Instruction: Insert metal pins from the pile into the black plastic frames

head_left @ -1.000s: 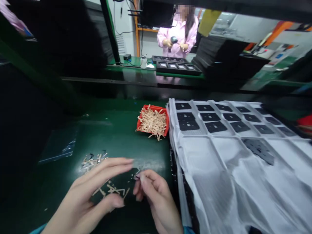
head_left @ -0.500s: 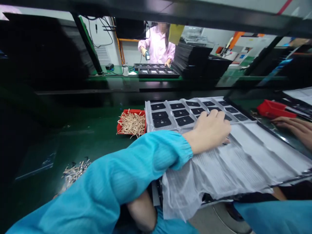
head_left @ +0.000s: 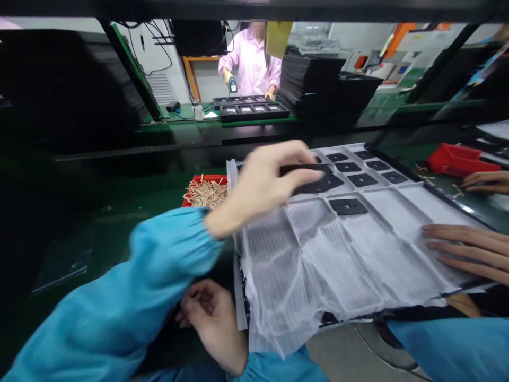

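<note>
My left hand (head_left: 264,183), in a blue sleeve, reaches across to the white tray (head_left: 358,265) and pinches a flat black part (head_left: 314,178) just above the tray's pockets. The hand is blurred by motion. More black parts (head_left: 349,206) lie in the tray's far pockets. My right hand (head_left: 209,313) sits low beside the tray's near left corner, under my left arm, with its fingers curled; what they hold is hidden. A red bin of tan sticks (head_left: 204,192) stands left of the tray.
A co-worker's hand (head_left: 463,249) lies flat on the tray's right edge, and another hand (head_left: 485,181) rests near a red bin (head_left: 457,159). Across the green bench a person in pink (head_left: 252,63) stands over black trays (head_left: 248,109). Stacked black trays (head_left: 314,79) rise at the back.
My left hand has lifted off the tray and drawn back left with a black part pinched in it. A co-worker's hand has come onto the tray's right edge. My right hand now shows below.
</note>
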Motion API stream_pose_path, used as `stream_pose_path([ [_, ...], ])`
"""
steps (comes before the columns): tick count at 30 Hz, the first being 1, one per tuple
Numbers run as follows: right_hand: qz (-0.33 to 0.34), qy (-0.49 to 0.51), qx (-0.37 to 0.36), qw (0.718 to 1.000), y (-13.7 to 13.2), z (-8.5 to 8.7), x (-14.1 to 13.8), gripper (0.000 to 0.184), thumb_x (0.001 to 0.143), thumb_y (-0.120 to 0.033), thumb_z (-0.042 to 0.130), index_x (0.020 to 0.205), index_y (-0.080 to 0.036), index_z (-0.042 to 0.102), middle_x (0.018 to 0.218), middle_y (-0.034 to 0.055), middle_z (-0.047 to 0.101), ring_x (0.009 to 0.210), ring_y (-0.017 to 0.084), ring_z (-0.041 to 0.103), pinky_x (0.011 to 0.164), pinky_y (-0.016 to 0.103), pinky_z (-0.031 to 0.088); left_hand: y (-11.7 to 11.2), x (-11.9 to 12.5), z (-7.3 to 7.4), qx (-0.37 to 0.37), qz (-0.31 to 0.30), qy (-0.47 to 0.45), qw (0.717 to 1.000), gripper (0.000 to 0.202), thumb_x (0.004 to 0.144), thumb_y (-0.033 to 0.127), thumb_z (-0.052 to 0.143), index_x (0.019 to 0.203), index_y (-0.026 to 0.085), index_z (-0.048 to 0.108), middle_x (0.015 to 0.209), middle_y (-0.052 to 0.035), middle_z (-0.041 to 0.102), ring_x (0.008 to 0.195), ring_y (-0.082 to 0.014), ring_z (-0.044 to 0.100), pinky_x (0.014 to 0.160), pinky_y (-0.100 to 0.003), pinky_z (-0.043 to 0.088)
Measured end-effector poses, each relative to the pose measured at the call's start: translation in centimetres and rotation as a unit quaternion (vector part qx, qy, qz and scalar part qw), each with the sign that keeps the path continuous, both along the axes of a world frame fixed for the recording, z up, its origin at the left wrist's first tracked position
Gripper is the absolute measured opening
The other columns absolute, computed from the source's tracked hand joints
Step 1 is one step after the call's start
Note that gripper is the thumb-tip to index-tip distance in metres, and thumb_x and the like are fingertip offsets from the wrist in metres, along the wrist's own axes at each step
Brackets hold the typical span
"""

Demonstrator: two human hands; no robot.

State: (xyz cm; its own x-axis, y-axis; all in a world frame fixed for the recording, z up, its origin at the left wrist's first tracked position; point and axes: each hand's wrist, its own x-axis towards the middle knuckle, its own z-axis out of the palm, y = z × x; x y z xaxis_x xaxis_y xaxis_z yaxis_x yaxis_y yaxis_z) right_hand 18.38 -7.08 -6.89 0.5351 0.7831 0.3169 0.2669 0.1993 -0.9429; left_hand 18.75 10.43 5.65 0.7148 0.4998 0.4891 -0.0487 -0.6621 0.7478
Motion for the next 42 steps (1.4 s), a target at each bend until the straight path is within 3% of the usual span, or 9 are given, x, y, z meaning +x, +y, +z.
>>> stream_pose_path([
  [3, 0.046, 0.043, 0.0, 0.998, 0.8, -1.0, -2.5, 0.036, 0.102, -0.041, 0.067, 0.132, -0.021, 0.064, 0.135, 0.0091, 0.066, 0.113, 0.023, 0.07, 0.096, 0.045, 0.061, 0.0, -9.0, 0.7, -0.104, 0.136, 0.039, 0.985, 0.004, 0.086, 0.02, 0.08, 0.087, 0.019, 0.084, 0.082, -0.0018, 0.078, 0.049, -0.0075, 0.054, 0.043, -0.018, 0.041],
  [5, 0.094, 0.085, 0.002, 0.992, 1.2, -1.4, -4.5, 0.026, 0.103, -0.038, 0.064, 0.121, -0.02, 0.068, 0.116, 0.0063, 0.073, 0.097, 0.018, 0.072, 0.086, 0.036, 0.063, -1.4, -14.3, 0.0, -0.169, 0.2, 0.092, 0.961, 0.006, 0.087, 0.023, 0.081, 0.088, 0.021, 0.087, 0.077, -0.0023, 0.077, 0.048, -0.0069, 0.048, 0.042, -0.017, 0.037],
  [8, 0.161, 0.145, 0.004, 0.976, 1.1, -1.1, -7.2, 0.015, 0.102, -0.032, 0.063, 0.092, -0.023, 0.069, 0.097, 0.0021, 0.071, 0.088, 0.015, 0.071, 0.078, 0.026, 0.059, -5.2, -19.7, -2.5, -0.286, 0.276, 0.105, 0.912, 0.019, 0.091, 0.028, 0.079, 0.108, 0.023, 0.083, 0.069, 0.0006, 0.072, 0.05, -0.0076, 0.048, 0.042, -0.015, 0.037],
  [10, 0.169, 0.148, -0.016, 0.974, 0.6, -0.4, -8.1, 0.012, 0.098, -0.03, 0.069, 0.086, -0.027, 0.07, 0.11, 0.0014, 0.068, 0.096, 0.014, 0.068, 0.085, 0.025, 0.055, -7.9, -21.4, -4.7, -0.351, 0.327, 0.078, 0.874, 0.026, 0.094, 0.03, 0.077, 0.119, 0.023, 0.076, 0.063, 0.0039, 0.065, 0.051, -0.0081, 0.049, 0.044, -0.015, 0.038],
  [13, 0.14, 0.093, -0.053, 0.984, 0.5, 0.3, -8.1, 0.01, 0.097, -0.027, 0.069, 0.089, -0.031, 0.07, 0.122, -0.0002, 0.063, 0.103, 0.013, 0.065, 0.092, 0.025, 0.052, -10.4, -22.6, -7.2, -0.404, 0.355, 0.044, 0.842, 0.02, 0.097, 0.032, 0.074, 0.114, 0.02, 0.072, 0.07, 0.0022, 0.069, 0.055, -0.0084, 0.055, 0.048, -0.015, 0.041],
  [16, 0.175, 0.029, -0.08, 0.981, 1.4, 0.2, -7.6, 0.006, 0.098, -0.029, 0.068, 0.093, -0.032, 0.069, 0.126, 0.0004, 0.062, 0.118, 0.015, 0.065, 0.096, 0.025, 0.053, -11.1, -23.2, -8.1, -0.413, 0.335, 0.039, 0.846, 0.015, 0.098, 0.028, 0.072, 0.11, 0.019, 0.073, 0.088, -0.0028, 0.077, 0.075, -0.0128, 0.069, 0.063, -0.017, 0.052],
  [20, 0.226, 0.019, -0.113, 0.967, 2.9, 0.0, -7.2, 0.006, 0.099, -0.03, 0.068, 0.094, -0.032, 0.069, 0.124, 0.0002, 0.065, 0.122, 0.016, 0.067, 0.101, 0.026, 0.055, -10.9, -23.6, -8.0, -0.423, 0.294, 0.042, 0.856, 0.012, 0.098, 0.02, 0.069, 0.107, 0.019, 0.077, 0.092, -0.0036, 0.08, 0.087, -0.0168, 0.075, 0.073, -0.02, 0.057],
  [24, 0.246, 0.044, -0.118, 0.961, 3.8, 0.6, -7.2, 0.008, 0.098, -0.029, 0.068, 0.09, -0.03, 0.07, 0.11, -0.0012, 0.07, 0.098, 0.013, 0.073, 0.091, 0.024, 0.06, -10.9, -23.8, -7.9, -0.423, 0.27, 0.06, 0.863, 0.016, 0.098, 0.02, 0.068, 0.11, 0.02, 0.078, 0.093, -0.0032, 0.081, 0.085, -0.017, 0.076, 0.072, -0.021, 0.058],
  [42, 0.269, -0.04, -0.142, 0.952, 4.3, 1.7, -6.8, 0.008, 0.098, -0.027, 0.068, 0.091, -0.03, 0.069, 0.104, -0.0027, 0.073, 0.093, 0.01, 0.075, 0.082, 0.016, 0.061, -11.3, -24.2, -6.8, -0.423, 0.305, 0.086, 0.849, 0.022, 0.098, 0.031, 0.067, 0.114, 0.026, 0.081, 0.076, -0.0025, 0.076, 0.067, -0.0186, 0.069, 0.058, -0.024, 0.055],
])
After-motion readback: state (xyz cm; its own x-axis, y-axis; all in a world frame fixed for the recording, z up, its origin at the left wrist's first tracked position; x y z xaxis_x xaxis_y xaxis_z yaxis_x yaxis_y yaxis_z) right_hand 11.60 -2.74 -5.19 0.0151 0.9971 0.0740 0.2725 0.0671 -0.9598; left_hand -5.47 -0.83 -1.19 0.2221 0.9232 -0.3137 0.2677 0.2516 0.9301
